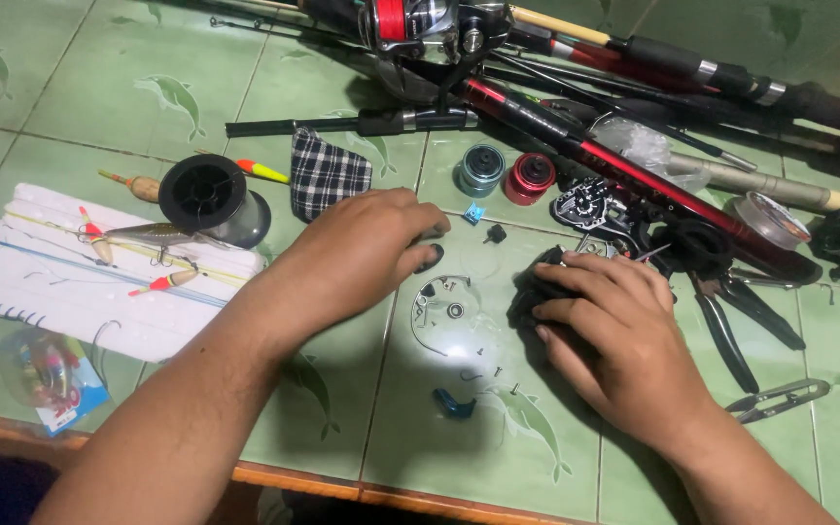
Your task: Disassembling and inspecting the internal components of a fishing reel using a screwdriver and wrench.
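My left hand (362,251) lies palm down on the green tiled surface (80,107), fingers curled over a small dark part (432,258) that peeks out under the fingertips. My right hand (614,340) rests on a black fishing reel body (537,287) and grips it against the tiles. Between the hands lie small loose reel parts: a thin wire bail (430,321), a tiny bearing ring (455,310), little screws (498,372) and a blue plastic piece (453,403).
Fishing rods (634,165) and a spinning reel (420,24) lie across the top. A teal spool (481,169), red spool (531,178), black line spool (208,194), checked cloth (328,173), black pliers (731,316), small snips (780,399) and a white foam board with lures (89,272) surround the hands.
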